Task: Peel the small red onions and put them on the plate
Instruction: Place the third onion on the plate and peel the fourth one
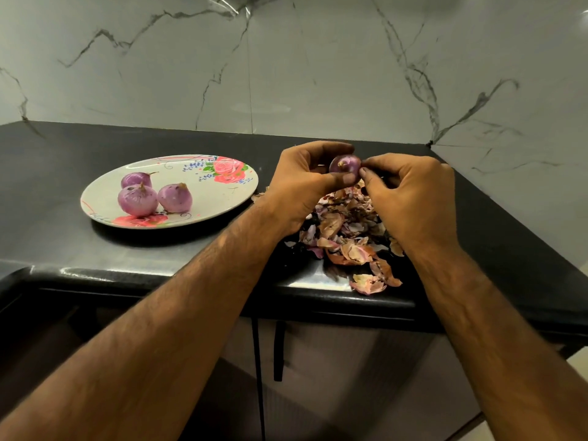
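Onion (344, 163), small and red-purple, sits raised above the counter between both hands, its root end facing the camera. The left hand (305, 183) curls around it, thumb pressed under its front. The right hand (410, 198) pinches at its right side with thumb and forefinger, likely lifting a last strip of skin.

Below the hands, a heap of dry peels (350, 237) spreads on the black counter (63, 186), reaching the front edge; one loose peel (369, 283) lies right on the rim. A careless wrist sweep could probably push peels over onto the floor.

The onion looks smooth and slick; a hard pinch could pop it out of the grip, and it might roll off the near edge.

A floral plate (222, 192) lies to the left, holding three peeled onions (152, 194) clustered on its left half. Bare plate surface remains on the right half, nearest the hands. The counter between plate and hands shows only a stray peel or two, so the path leftward seems unobstructed.
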